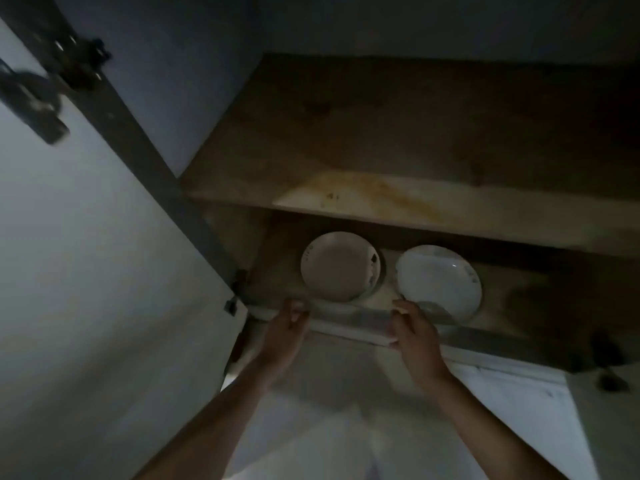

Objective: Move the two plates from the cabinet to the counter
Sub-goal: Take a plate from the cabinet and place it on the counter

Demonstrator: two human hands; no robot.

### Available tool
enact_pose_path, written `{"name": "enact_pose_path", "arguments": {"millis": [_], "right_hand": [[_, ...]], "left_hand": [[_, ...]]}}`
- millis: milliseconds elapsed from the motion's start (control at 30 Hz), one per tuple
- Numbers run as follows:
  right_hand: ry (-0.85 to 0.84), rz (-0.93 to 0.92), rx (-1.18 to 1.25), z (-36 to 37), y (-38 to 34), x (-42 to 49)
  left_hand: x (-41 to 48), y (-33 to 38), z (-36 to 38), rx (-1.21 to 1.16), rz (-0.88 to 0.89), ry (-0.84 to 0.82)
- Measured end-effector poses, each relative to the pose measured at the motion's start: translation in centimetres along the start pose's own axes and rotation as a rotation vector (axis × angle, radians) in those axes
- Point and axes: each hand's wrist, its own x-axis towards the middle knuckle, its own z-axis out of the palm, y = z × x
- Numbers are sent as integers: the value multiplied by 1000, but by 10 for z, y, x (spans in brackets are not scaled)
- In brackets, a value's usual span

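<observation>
**Spotter:** Start at the left. What do you have?

**Me:** The open cabinet door (pixel 86 271) fills the left side, swung wide on its hinge (pixel 41 95), so I have free access to the lower shelf (pixel 512 306). My left hand (pixel 287 327) is up at the shelf's front lip with the fingers loosely spread, holding nothing. It sits just below the left plate (pixel 339 266) and is not touching it.

**Spotter:** And the plates themselves?

**Me:** Both lie flat on the lower shelf, side by side with a small gap between them. I judge that spacing suits taking one in each hand. The right plate (pixel 440 282) sits nearer the front, its near rim reaching the shelf edge.

**Spotter:** Right hand?

**Me:** My right hand (pixel 412 327) is at the lip too, fingers slightly curled and empty. Its fingertips are right beside the right plate's near rim; the blur keeps me from telling whether they touch it.

**Spotter:** The counter?

**Me:** Not in view. The shelf above (pixel 415 202) is bare. I judge neither plate is picked up yet.
</observation>
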Motion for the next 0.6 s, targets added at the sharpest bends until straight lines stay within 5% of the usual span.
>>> {"name": "enact_pose_path", "arguments": {"millis": [200, 300, 367, 500, 600], "right_hand": [[-87, 222, 171, 51, 48, 96], [-129, 176, 221, 61, 50, 119], [-102, 82, 192, 66, 49, 129], [-144, 207, 399, 74, 44, 128], [-66, 203, 334, 66, 37, 104]], "left_hand": [[122, -39, 33, -209, -159, 17], [155, -48, 43, -247, -147, -61], [166, -55, 46, -269, -92, -59], [159, -54, 48, -239, -56, -22], [121, -40, 37, -201, -71, -11]]}}
